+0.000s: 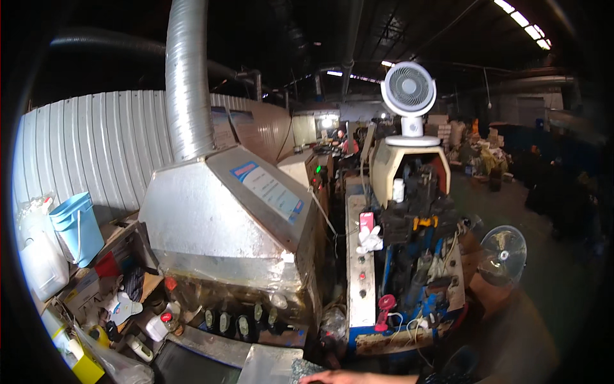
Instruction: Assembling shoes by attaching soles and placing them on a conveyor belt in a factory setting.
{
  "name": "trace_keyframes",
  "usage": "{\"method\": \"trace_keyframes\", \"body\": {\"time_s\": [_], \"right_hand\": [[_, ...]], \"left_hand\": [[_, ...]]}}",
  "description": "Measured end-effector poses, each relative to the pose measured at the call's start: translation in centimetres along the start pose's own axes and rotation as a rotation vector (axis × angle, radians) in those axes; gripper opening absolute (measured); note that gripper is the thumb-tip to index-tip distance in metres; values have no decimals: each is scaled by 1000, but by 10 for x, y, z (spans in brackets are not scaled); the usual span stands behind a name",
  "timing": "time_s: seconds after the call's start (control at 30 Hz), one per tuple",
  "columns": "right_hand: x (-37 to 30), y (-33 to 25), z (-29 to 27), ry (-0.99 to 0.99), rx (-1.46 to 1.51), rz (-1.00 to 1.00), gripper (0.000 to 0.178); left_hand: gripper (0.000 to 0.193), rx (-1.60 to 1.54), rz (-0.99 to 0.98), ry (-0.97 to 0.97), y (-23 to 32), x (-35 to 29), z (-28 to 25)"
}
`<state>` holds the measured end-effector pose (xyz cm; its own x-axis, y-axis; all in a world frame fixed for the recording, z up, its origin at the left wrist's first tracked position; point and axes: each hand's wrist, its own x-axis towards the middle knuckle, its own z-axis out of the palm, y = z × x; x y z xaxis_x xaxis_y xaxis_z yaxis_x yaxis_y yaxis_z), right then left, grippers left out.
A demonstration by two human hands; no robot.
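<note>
At the lower edge my right hand [339, 377] comes in from the right, its fingertips pointing left. The frame cuts off most of its fingers, so their grip is hidden. Close to the fingertips lies a dark speckled piece [306, 368], beside a flat grey plate [270, 363]. I cannot tell whether the hand holds that piece or only rests by it. Farther off, several dark, shoe-shaped pieces [243, 326] stand in a row at the mouth of a metal hood [217, 217]. My left hand is out of view.
A silver duct [188, 83] rises from the hood. To the left, a blue bucket [78, 229] and white jug [43, 269] stand above a cluttered shelf. On the right are a machine with a white fan [409, 89] on top and a floor fan [503, 255]. A person sits far back.
</note>
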<state>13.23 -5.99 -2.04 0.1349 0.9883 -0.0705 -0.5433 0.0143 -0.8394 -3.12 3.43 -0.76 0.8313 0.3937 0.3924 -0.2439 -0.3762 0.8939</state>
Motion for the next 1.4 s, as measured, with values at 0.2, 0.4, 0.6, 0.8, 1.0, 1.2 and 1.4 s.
{"method": "trace_keyframes", "body": {"time_s": [0.2, 0.4, 0.6, 0.8, 1.0, 1.2, 1.4], "right_hand": [[-99, -67, -8, -184, -521, -3, 47], [-176, 35, -98, 523, 35, 587, 47], [-175, 29, -107, 610, 157, 402, 49], [-150, 15, -108, 703, 287, 172, 52], [-142, 31, -79, 803, 466, 251, 56], [-115, 28, -54, 890, 447, 102, 55], [42, -35, -105, 734, 90, -326, 47]], "left_hand": [[58, -299, -296, -683, 43, 20, 26], [36, 18, -258, -177, -55, 28, 6], [36, 621, -213, 244, -182, 7, -68], [54, 1011, -163, -39, -204, -29, -75], [44, 1018, -66, 131, -206, -14, -72], [46, 1020, -190, 55, -197, 8, -72], [45, 1059, -290, 26, -202, -7, -78]]}}
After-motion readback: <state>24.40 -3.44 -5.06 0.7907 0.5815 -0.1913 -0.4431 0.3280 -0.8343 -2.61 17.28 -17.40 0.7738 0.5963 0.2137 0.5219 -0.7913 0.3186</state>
